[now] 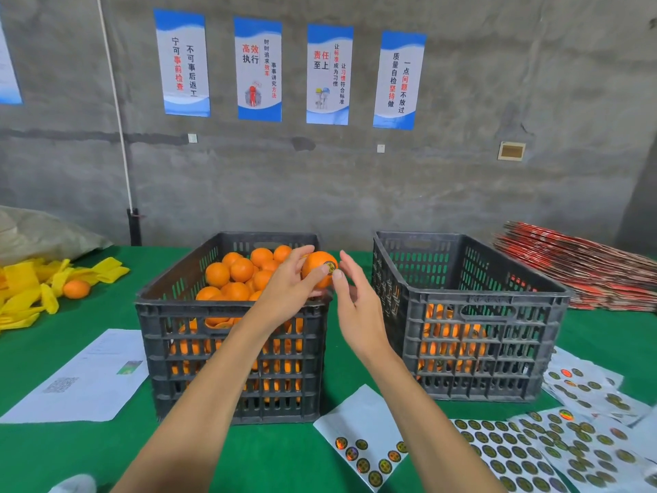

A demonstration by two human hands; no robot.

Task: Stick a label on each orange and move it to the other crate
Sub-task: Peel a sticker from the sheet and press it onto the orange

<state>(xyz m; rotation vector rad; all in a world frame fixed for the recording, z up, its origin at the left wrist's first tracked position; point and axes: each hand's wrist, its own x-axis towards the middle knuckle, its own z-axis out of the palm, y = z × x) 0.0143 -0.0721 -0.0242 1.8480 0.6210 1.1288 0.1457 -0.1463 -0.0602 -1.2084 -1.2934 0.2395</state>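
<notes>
The left hand (pixel 288 279) grips the orange (pixel 318 268) above the full crate (pixel 227 307), label (pixel 329 268) turned toward the relaxed, empty right hand (pixel 355 297), seemingly for pressing it flat.

Two black crates (pixel 233 350) (pixel 473 346) sitting on green table (pixel 53 450); four posters (pixel 182 62) hanging above crates; one loose orange (pixel 76 289) lying left of crates; one printed sheet (pixel 81 378) lying there too.

Head view — forward-down, close over crates (pixel 469 314)
</notes>
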